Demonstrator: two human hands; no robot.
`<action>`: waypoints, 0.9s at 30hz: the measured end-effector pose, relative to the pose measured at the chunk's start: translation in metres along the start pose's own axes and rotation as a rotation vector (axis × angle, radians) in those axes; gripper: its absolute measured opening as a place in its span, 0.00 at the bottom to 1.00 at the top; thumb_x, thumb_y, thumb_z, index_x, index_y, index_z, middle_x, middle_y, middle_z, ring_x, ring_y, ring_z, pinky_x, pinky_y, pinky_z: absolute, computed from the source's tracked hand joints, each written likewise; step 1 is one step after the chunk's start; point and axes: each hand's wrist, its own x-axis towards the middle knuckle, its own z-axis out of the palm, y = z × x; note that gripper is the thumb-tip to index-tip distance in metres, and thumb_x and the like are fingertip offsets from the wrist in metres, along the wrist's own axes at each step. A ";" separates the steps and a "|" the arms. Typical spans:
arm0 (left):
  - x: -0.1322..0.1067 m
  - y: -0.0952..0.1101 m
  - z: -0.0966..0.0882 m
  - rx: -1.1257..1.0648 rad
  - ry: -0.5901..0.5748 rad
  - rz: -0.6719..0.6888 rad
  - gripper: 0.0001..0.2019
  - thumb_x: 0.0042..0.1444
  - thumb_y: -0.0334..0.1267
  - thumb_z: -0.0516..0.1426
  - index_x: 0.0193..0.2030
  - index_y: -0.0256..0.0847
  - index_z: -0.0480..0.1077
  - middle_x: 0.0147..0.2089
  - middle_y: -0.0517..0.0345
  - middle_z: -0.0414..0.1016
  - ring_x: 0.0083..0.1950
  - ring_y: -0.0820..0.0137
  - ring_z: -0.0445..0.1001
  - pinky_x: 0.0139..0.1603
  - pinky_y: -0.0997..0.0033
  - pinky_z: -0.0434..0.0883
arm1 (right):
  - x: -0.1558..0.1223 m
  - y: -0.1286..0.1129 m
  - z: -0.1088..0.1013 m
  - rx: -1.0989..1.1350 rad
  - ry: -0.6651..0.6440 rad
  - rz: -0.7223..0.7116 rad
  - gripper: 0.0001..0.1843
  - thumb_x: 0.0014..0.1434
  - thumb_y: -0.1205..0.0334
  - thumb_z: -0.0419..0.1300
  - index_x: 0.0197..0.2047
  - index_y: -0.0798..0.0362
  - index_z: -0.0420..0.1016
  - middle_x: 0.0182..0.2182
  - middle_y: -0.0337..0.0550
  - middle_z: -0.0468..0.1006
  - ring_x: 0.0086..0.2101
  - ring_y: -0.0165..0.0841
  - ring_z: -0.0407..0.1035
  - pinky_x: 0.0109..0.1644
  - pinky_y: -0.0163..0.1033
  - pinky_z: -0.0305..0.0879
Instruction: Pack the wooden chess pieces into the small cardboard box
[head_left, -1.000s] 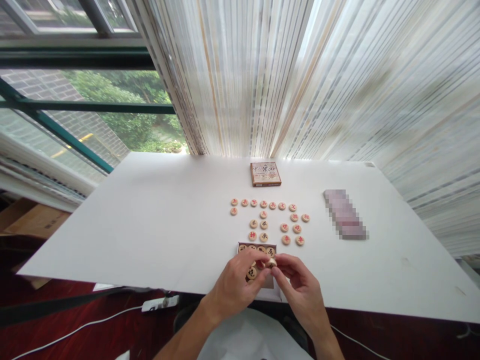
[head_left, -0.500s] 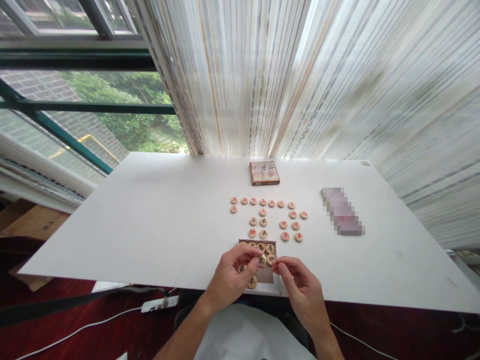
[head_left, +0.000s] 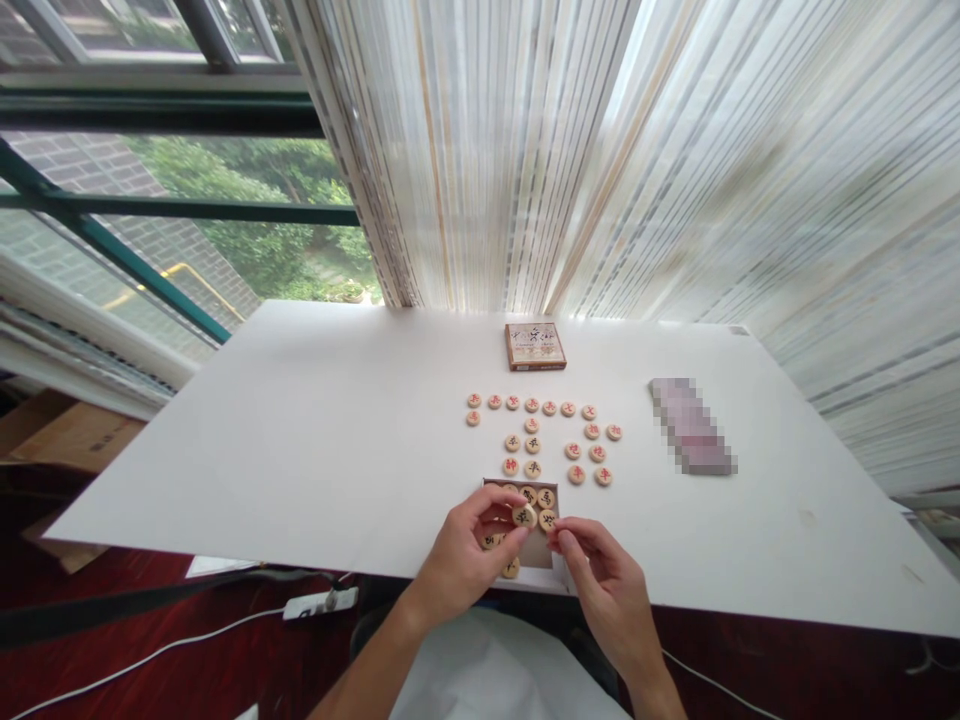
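Note:
A small open box point(head_left: 537, 552) of round wooden Chinese chess pieces sits at the near edge of the white table point(head_left: 300, 440). My left hand point(head_left: 465, 550) hovers over the box's left side, its thumb and fingers pinching one piece point(head_left: 523, 515). My right hand point(head_left: 600, 575) is at the box's right side, fingertips closed on another piece point(head_left: 547, 520). Beyond the box, several pieces point(head_left: 544, 440) with red or black characters lie face up in rows on the table.
The box's printed lid point(head_left: 535, 346) lies farther back at the table's middle. A blurred flat object point(head_left: 691, 425) rests to the right. Striped curtains hang behind the table, a window is at left, and a power strip point(head_left: 321, 604) with cables lies on the floor.
Both hands stayed over the box, shifting slightly. The piece held between both hands a second ago is now two pieces, one pinched in each hand above the box.

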 end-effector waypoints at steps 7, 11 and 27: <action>-0.002 0.004 0.000 0.341 -0.079 0.138 0.10 0.60 0.36 0.64 0.48 0.44 0.77 0.45 0.56 0.81 0.44 0.67 0.80 0.50 0.68 0.77 | 0.002 -0.012 0.004 0.009 -0.045 -0.046 0.10 0.66 0.55 0.63 0.48 0.49 0.78 0.43 0.46 0.82 0.44 0.39 0.78 0.50 0.40 0.75; -0.002 0.005 -0.002 0.442 -0.132 0.210 0.09 0.62 0.34 0.63 0.49 0.45 0.76 0.46 0.57 0.81 0.47 0.67 0.79 0.52 0.68 0.75 | 0.005 -0.016 0.005 -0.003 -0.102 -0.045 0.10 0.66 0.56 0.63 0.48 0.49 0.78 0.41 0.45 0.82 0.42 0.38 0.78 0.49 0.41 0.76; -0.019 -0.011 -0.026 0.846 0.031 0.269 0.20 0.59 0.32 0.63 0.57 0.46 0.68 0.71 0.47 0.58 0.72 0.52 0.55 0.69 0.44 0.63 | -0.002 -0.019 -0.002 -0.132 -0.126 -0.151 0.07 0.67 0.62 0.60 0.47 0.46 0.79 0.44 0.47 0.78 0.44 0.39 0.76 0.46 0.40 0.77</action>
